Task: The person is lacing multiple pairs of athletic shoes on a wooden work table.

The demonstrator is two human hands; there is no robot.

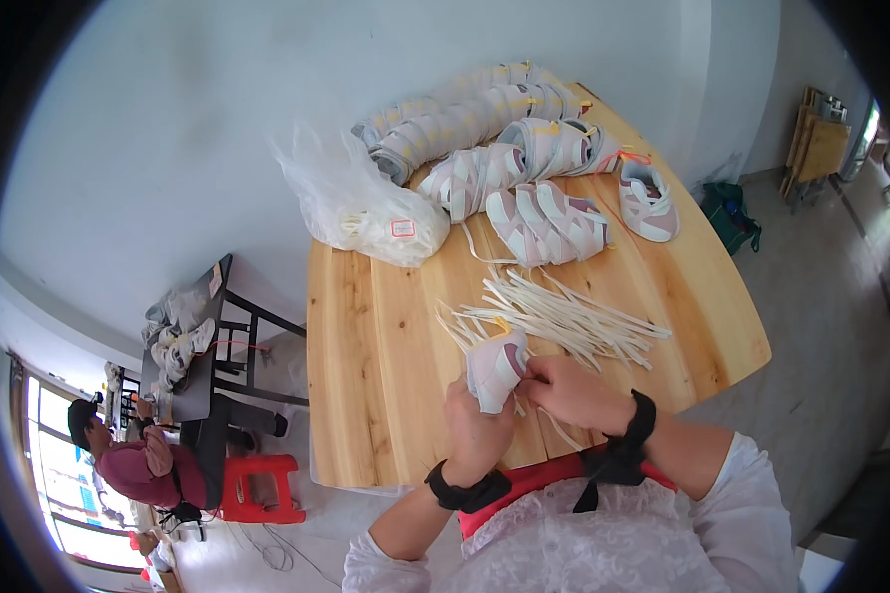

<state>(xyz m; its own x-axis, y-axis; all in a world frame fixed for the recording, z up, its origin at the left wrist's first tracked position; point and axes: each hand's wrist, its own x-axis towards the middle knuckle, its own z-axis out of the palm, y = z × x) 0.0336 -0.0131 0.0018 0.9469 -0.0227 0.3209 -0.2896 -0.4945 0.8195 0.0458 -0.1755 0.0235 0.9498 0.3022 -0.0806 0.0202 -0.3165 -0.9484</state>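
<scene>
My left hand [477, 427] is closed round a small white and pale pink shoe upper [497, 368] with a yellow loop at its top, held above the near part of the wooden table [376, 395]. At the upper's right edge, the fingers of my right hand [572, 393] are pinched together. A white lace end shows below those fingers, but what they grip is mostly hidden. Just beyond my hands lies a loose pile of flat white shoelaces [574, 321]. Behind the laces sits a nested row of similar shoe uppers [547, 225].
More nested uppers [465, 124] line the table's far side, beside a clear plastic bag [366, 203]. A single upper [650, 203] stands at the right. To the left, a person [148, 469] sits by a dark table [193, 381] and a red stool [262, 489].
</scene>
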